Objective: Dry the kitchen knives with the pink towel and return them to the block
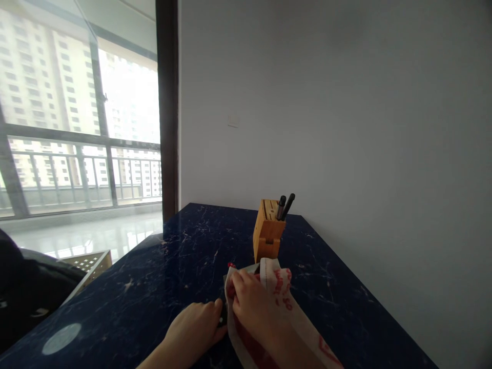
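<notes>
My left hand (pixel 198 325) is closed around the black riveted handle of a knife (pixel 222 309) above the near part of the table. Bunched in my right hand (pixel 251 302) is a white cloth with red print (pixel 283 294), pressed against the knife's blade. Most of the blade is hidden by the cloth and fingers; a grey strip shows beyond them. The cloth hangs down to the right, under my right forearm. Just past my hands stands a wooden knife block (pixel 268 233) with two black-handled tools in its slots.
The dark blue marbled table (pixel 192 246) runs up to a pale wall. A small red item (pixel 231 265) shows just beyond the cloth. To the left are a perforated beige chair or basket (pixel 90 264), a dark garment or bag (pixel 34 282) and a large window.
</notes>
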A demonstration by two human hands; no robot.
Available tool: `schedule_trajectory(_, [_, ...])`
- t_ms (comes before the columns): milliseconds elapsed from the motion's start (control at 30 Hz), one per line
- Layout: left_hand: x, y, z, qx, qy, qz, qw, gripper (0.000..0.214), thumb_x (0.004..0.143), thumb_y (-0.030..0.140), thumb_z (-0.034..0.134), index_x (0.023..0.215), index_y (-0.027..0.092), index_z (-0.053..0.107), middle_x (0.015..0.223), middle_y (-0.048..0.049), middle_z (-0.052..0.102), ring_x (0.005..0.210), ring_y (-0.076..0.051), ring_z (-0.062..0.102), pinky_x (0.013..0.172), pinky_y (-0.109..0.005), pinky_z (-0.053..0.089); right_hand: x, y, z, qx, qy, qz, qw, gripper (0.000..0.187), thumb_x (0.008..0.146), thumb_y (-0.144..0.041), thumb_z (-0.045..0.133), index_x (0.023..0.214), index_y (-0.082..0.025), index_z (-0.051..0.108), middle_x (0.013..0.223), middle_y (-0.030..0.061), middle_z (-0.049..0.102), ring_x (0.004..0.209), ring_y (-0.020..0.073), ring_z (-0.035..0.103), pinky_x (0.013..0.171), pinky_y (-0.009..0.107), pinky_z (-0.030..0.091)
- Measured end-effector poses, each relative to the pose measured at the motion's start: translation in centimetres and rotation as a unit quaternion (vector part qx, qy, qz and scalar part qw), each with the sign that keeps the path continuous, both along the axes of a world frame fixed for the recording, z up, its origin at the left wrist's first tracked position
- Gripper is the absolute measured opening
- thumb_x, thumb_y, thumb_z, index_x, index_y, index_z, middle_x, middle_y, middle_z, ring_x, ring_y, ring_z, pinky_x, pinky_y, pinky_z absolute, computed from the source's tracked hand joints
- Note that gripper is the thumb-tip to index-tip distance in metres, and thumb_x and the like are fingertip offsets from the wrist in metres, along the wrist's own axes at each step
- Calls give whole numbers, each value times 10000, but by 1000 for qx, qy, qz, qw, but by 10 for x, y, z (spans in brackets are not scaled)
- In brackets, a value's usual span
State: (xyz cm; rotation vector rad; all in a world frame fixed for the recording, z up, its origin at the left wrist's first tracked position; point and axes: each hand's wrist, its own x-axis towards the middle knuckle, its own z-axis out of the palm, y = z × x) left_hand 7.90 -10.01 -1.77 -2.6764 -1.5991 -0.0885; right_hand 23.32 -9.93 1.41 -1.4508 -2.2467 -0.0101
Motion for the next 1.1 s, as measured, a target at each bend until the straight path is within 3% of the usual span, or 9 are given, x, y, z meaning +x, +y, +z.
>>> schedule_trajectory(67, [0, 0, 0, 5, -2, -6, 1000, 303, 815, 397, 410, 920, 167, 576, 777, -100, 687, 686, -307, 657, 569, -396, 514, 1, 1, 3, 10, -13, -5, 1000, 372, 739, -61, 380, 1063, -186, 514, 995, 51, 573, 920, 164, 524, 792, 259, 378])
schedule_trajectory(267, [2, -4, 3, -4, 2, 5, 1000, 385, 841, 463, 339, 902, 167, 578, 758, -99, 688, 672, -299, 658, 567, -381, 510, 10, 11, 8, 11, -13, -107, 994, 408, 773, -33, 336, 1128, -163, 488, 1060, 84, 571, 979, 168, 524, 831, 269, 374])
schedule_trajectory(500, [0, -5, 9, -32, -2, -14, 999, 287, 824, 344, 394, 998, 180, 553, 874, -102, 680, 758, -274, 656, 630, -342, 499, -5, -4, 10, 27, 7, -7, 1000, 362, 812, -60, 324, 1068, -231, 514, 1018, 29, 571, 928, 147, 530, 818, 263, 386])
schedule_trajectory(633, [-2, -5, 8, -23, -6, 0, 1000, 384, 839, 466, 339, 927, 175, 573, 802, -103, 682, 724, -295, 655, 593, -363, 499, 14, 13, 10, 9, -9, -97, 995, 355, 805, -59, 332, 1073, -197, 520, 997, 61, 577, 927, 163, 535, 805, 270, 384])
schedule_trajectory(800, [-3, -3, 5, -19, -7, 11, 1000, 377, 831, 480, 359, 926, 183, 571, 798, -99, 684, 720, -295, 656, 584, -364, 500, 43, 31, 7, 3, -49, -190, 981, 382, 817, -52, 317, 1162, -143, 454, 990, 110, 580, 897, 192, 561, 740, 274, 386])
schedule_trajectory(1100, [-4, -3, 6, -24, -10, 8, 1000, 407, 827, 514, 342, 911, 185, 568, 799, -94, 681, 722, -296, 653, 588, -365, 496, 90, 48, 2, -35, -22, -241, 970, 253, 787, -49, 373, 974, -163, 500, 890, 73, 590, 839, 152, 580, 695, 231, 358])
